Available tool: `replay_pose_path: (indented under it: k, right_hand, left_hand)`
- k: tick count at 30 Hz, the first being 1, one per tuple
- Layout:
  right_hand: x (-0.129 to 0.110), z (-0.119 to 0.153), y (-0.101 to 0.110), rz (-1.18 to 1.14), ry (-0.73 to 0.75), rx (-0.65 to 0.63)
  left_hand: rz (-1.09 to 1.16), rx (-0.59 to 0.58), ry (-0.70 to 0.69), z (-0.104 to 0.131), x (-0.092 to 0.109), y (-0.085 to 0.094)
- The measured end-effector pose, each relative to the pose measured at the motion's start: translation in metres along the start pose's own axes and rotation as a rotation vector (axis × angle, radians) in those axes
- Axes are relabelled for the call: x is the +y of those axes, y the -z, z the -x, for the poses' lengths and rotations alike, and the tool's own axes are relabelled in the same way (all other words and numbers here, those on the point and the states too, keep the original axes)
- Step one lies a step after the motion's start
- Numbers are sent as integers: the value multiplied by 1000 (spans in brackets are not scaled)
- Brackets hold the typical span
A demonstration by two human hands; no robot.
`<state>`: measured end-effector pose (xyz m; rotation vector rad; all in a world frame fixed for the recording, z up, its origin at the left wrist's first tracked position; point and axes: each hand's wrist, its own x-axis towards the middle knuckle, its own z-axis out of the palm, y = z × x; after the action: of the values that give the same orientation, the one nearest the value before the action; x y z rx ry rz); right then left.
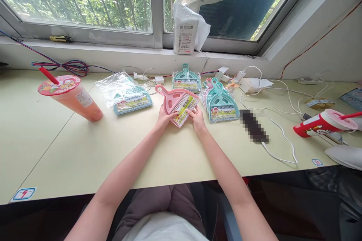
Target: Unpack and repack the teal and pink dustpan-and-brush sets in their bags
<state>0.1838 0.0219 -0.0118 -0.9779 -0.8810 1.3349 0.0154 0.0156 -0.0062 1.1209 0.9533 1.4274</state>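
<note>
A pink dustpan and brush set [177, 102] with a green and yellow label is held above the table's middle, tilted, its handle toward the upper left. My left hand [164, 116] grips its lower left side. The fingers of my right hand [196, 117] pinch its right edge by the label. To the right, several wrapped sets [223, 107], green with pink behind, lie in an overlapping stack. Another wrapped green set [186, 80] is behind, near the wall. On the left lies a blue-green set [132, 101] with clear plastic film [111, 89] over it.
A tall pink drink cup [76, 99] stands on the left of the table [93, 158]. At right are a blurred dark phone [253, 126] on a white cable and a red cup [313, 125]. Cables run along the wall. A paper-wrapped pack [185, 37] sits on the sill.
</note>
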Motion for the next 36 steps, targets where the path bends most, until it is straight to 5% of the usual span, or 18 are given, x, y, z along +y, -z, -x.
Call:
replay_pose_path:
  k: [28,32,34,36]
  right_hand:
    - [-2,0,0,-23,-42,1]
    - [-2,-2,4,-25,-31,33]
    - [-1,-4,5,-12,-24,47]
    - [0,-6,6,2,-14,43]
  left_hand:
    - [25,-67,-19,6,2,-3]
    - [-91,216,-38,2,10,1]
    - [-289,426,-154,-6,27,15]
    - [-568,462,-339,-19,53,36]
